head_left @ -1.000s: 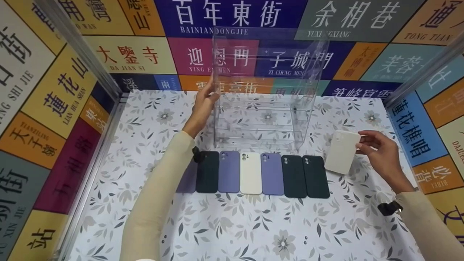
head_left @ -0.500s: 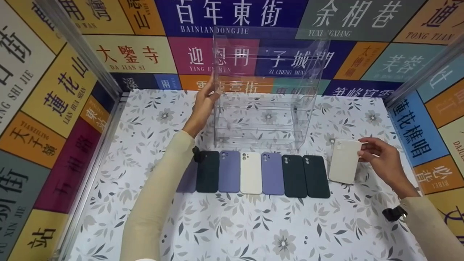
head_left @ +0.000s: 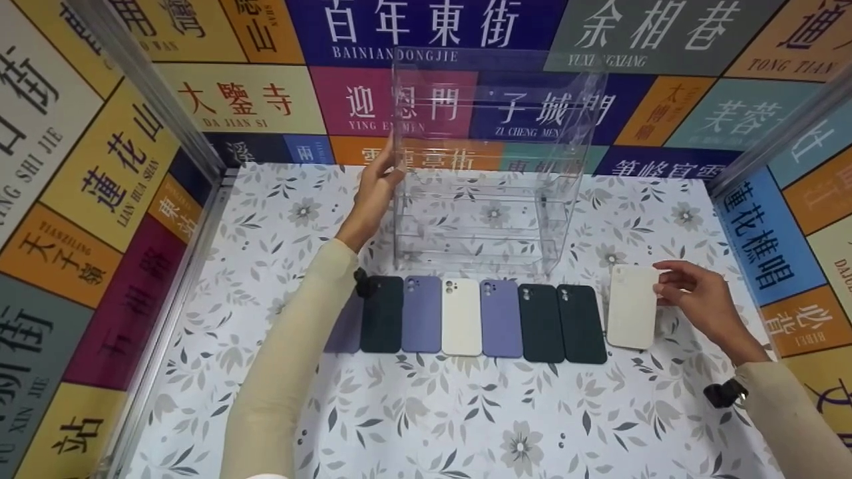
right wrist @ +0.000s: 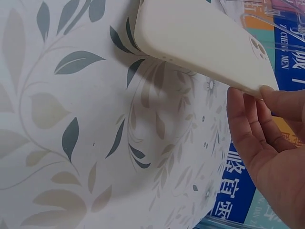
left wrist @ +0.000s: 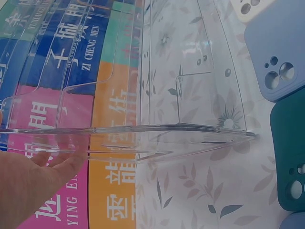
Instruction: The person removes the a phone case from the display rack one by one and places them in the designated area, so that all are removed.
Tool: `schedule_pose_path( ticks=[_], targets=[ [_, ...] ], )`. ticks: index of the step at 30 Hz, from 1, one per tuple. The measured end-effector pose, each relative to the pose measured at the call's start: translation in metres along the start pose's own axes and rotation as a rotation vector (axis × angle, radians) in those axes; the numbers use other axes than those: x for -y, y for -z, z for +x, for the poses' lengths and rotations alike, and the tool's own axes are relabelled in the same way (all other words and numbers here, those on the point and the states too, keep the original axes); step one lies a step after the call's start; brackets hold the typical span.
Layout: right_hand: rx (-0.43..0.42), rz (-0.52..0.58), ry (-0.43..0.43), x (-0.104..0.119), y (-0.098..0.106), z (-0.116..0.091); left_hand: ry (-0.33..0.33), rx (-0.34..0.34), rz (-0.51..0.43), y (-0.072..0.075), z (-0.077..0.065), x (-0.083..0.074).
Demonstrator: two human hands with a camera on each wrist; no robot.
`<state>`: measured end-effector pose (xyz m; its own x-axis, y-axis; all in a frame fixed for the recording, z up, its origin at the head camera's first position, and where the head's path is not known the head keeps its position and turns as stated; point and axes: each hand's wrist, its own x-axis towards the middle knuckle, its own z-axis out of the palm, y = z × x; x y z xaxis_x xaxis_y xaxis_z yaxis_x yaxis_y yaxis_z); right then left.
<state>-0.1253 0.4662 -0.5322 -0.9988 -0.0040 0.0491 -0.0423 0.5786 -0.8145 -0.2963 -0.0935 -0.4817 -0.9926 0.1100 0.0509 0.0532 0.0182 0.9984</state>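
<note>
My right hand (head_left: 699,293) pinches a cream phone case (head_left: 632,307) by its right long edge, thumb against fingers. In the right wrist view the case's near end tilts close over the patterned cloth. My left hand (head_left: 374,198) holds the left side of a clear tiered display stand (head_left: 469,236), whose side panel edge (left wrist: 167,128) crosses the left wrist view. In front of the stand lies a row of phone cases: dark green ones (head_left: 584,324), purple ones (head_left: 501,319) and one cream case (head_left: 460,318). My left sleeve partly hides the leftmost purple case (head_left: 343,336).
White cloth with a grey leaf and flower print covers the table (head_left: 452,426). Colourful sign-printed panels (head_left: 253,100) stand behind and at both sides. The held case is at the right end of the row, close beside the last dark green one.
My right hand has brought the cream case down toward me and turned it straighter, in line with the row. The left hand stays on the stand.
</note>
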Motion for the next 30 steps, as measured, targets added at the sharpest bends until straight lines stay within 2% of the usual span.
schedule_pose_path(
  ticks=[14, 30],
  targets=[
    [0.057, -0.068, -0.057, -0.017, -0.003, 0.001, -0.033, -0.005, -0.007, 0.0, 0.001, 0.0],
    [0.126, -0.069, -0.097, -0.036, -0.014, 0.008, -0.012, -0.001, -0.02, -0.001, 0.0, -0.001]
  ],
)
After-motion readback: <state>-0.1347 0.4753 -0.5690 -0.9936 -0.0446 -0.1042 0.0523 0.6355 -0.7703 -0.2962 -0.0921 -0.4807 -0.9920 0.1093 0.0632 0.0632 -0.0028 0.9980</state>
